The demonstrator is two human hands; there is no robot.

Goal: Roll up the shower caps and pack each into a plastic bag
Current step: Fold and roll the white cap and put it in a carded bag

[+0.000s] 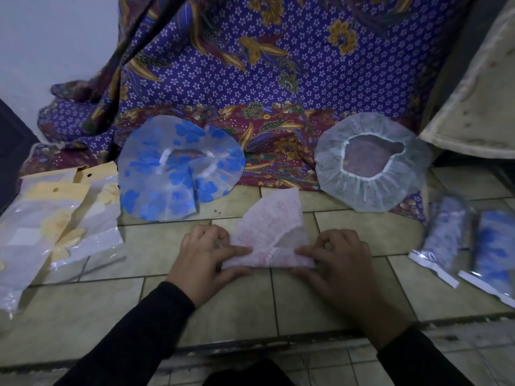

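Open ground on the near side: the tiled floor (250, 307) runs bare between the two forearms. The centre is taken, with the left hand (206, 263) and right hand (337, 263) pinching the folded pink cap (273, 232). The plastic bags (55, 218) block the left and two packed rolls (471, 240) the right, with a bare strip of tile inside each. Behind, the blue-flowered cap (181, 168) and white cap (373, 162) sit well apart. Only the batik cloth (278, 146) lies between them, seemingly flat.
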